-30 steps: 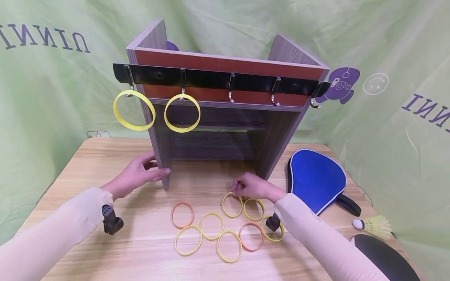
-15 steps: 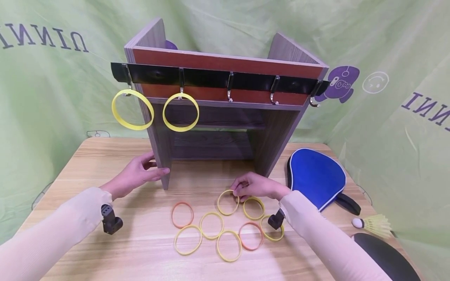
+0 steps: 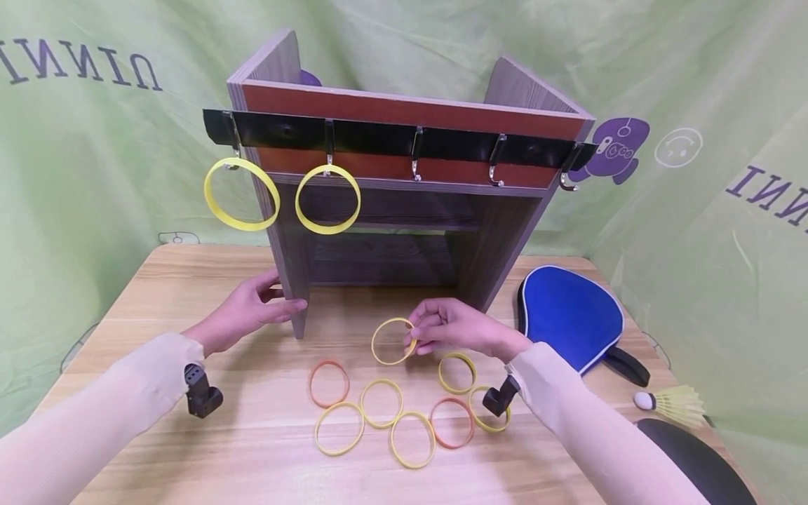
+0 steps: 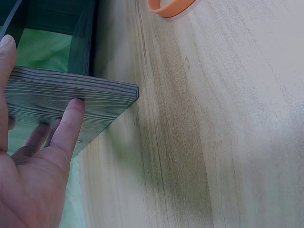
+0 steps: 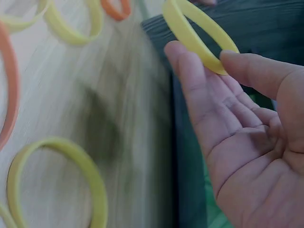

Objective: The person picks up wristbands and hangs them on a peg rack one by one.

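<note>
My right hand (image 3: pixel 448 328) pinches a yellow ring (image 5: pixel 190 40) between thumb and fingertips. In the head view this ring stands close over the table, in front of the shelf's opening. My left hand (image 3: pixel 245 315) grips the left side panel (image 4: pixel 57 97) of the small wooden shelf (image 3: pixel 379 272), thumb at its front edge and fingers against the outer face. A black hook strip (image 3: pixel 372 140) runs across the shelf's upper front. One yellow ring (image 3: pixel 213 203) hangs from its leftmost hook and another yellow ring (image 3: pixel 299 210) from the second; the other three hooks hold nothing.
Several more yellow rings (image 3: pixel 392 449) and two orange rings (image 3: pixel 312 393) lie on the table (image 3: pixel 208 463) before the shelf. On the right are a blue racket case (image 3: pixel 568 315), a shuttlecock (image 3: pixel 669 405) and a dark rounded object (image 3: pixel 694 459). Green cloth (image 3: pixel 95 175) surrounds the table.
My right hand has picked up one yellow ring from the table and moved slightly up with it; the ring has shifted left and up. The left hand stays on the shelf's side.
</note>
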Tool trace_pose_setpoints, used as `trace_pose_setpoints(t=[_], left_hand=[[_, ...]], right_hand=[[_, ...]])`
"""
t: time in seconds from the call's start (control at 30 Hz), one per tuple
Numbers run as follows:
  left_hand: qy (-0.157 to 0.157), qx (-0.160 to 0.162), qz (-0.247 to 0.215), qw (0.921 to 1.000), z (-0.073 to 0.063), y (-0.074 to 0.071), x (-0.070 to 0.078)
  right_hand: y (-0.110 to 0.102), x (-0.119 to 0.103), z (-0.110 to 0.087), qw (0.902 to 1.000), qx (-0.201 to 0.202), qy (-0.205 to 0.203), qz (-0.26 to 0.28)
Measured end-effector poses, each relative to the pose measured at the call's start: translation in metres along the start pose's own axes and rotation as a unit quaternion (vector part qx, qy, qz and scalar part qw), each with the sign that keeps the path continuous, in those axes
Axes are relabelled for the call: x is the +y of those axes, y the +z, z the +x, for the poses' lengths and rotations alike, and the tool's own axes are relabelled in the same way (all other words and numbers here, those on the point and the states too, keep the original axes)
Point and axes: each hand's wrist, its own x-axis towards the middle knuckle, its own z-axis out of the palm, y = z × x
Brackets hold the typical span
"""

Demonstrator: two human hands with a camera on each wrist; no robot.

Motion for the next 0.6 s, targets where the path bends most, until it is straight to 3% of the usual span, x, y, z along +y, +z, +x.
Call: trace_pose_setpoints(t=[0.27, 0.6], left_hand=[[-0.007, 0.003, -0.001, 1.0, 0.0, 0.0, 0.001], [-0.01, 0.004, -0.007, 0.9999, 0.001, 0.001, -0.002]], right_hand=[[0.01, -0.034, -0.01, 0.9943, 0.031, -0.078, 0.065], [0.019, -0.082, -0.03, 0.9688, 0.105, -0.182, 0.131]])
